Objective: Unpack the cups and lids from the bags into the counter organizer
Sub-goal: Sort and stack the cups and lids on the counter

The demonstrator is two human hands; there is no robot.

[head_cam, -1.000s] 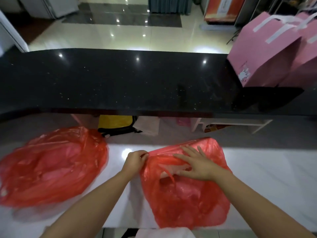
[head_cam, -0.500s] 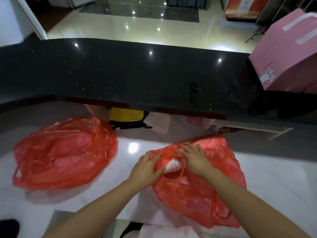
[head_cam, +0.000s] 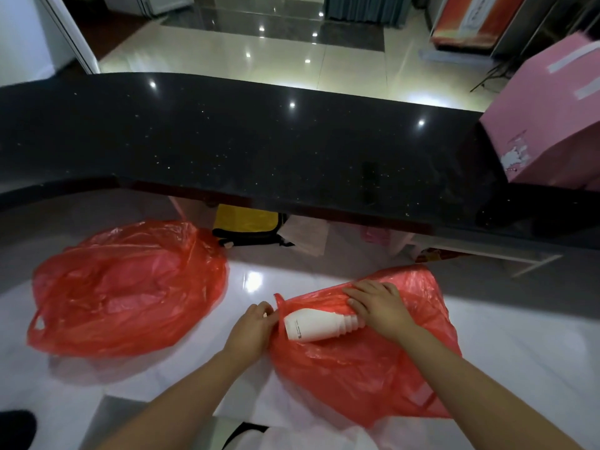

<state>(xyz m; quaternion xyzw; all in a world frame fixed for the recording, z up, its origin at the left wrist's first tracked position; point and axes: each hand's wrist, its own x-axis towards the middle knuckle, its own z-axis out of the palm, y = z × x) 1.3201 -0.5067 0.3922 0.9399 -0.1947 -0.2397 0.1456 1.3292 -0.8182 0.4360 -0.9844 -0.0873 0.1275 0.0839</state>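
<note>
At the lower centre of the frame, a stack of white paper cups (head_cam: 319, 326) had been drawn partly out of the mouth of the near red plastic bag (head_cam: 367, 368), where half a second earlier only a white patch had shown through the opening. The stack lay on its side on the bag, its nested rims pointing right. This was judged to mean that the unpacking had only begun, with the cups not yet lifted free and no organizer in view. The bag's edge was pinched by the left hand (head_cam: 251, 329), fingers curled on the film just left of the cups. The right hand (head_cam: 378, 306) was laid over the bag's upper fold beside the stack's rim end; its fingers were bent over the film and appeared to grip it. Further back at mid left, a second red bag (head_cam: 126, 287) lay untouched on the white worktop (head_cam: 519, 345). Beyond, the black counter (head_cam: 259, 144) crossed the frame, with a pink box (head_cam: 552, 118) at upper right.
</note>
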